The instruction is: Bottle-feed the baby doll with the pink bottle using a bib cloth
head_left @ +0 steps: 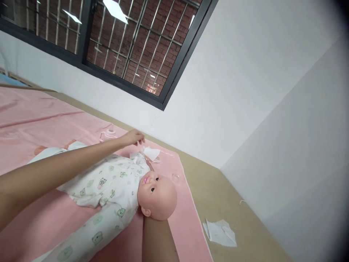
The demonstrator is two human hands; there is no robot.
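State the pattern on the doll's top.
Top: greenish cartoon animals on white, best seen in the head view.

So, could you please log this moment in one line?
left hand: near white cloth; right arm: beneath doll head; bottle: on pink sheet

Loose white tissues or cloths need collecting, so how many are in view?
2: one white piece by the far sleeve of the doll, a second piece on the tan surface. Others may be hidden.

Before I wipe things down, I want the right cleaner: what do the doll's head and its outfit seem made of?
Doll's head: probably vinyl or another plastic, satin; it looks smooth and evenly moulded. Outfit: likely cotton or similar fabric, matte; it is printed and softly creased.
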